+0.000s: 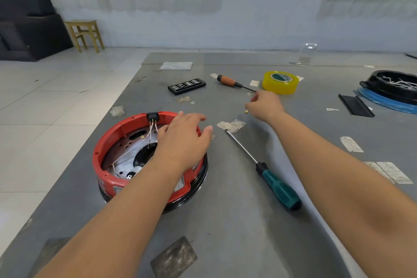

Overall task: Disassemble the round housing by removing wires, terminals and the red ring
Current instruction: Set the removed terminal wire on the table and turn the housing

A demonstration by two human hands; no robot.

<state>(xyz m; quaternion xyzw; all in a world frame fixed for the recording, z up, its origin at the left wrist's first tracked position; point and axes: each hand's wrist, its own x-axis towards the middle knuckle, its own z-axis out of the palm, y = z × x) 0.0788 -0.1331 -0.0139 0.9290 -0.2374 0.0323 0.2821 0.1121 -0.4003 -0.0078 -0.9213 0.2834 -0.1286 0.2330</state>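
a: where's the housing (126,160)?

b: lower left of centre, sitting on the grey tabletop (225,221) near its left edge. the red ring (101,149) is still around it, above a black base rim. a black socket (153,116) sits at the ring's far edge, with white wires (150,130) running down from it onto the metal plate (126,153) inside.

a: and the hands?

b: the left hand (182,137) is over the right side of the housing, fingers spread and relaxed, gripping nothing; whether it touches the ring i can't tell. the right hand (264,105) is further up, right of centre, fingers pinched on a tiny brass part (246,111) just above the tabletop.

a: tools?

b: a green-handled screwdriver (278,187) lies right of the housing, its tip pointing up-left toward a patch of torn tape residue (232,124). beyond the right hand there's a brown-handled screwdriver (228,80), and a yellow tape roll (280,82) just to its right. a black bit case (186,86) lies left of that screwdriver.

a: anything further out?

b: at the right edge of the frame, a second black round housing (392,86) with white wires inside rests on something blue, with a black strip (355,105) beside it. a clear stand (304,54) is at the far end of the tabletop. upper left, on the tiled floor, a wooden stool (84,34) stands next to a dark sofa (27,25).
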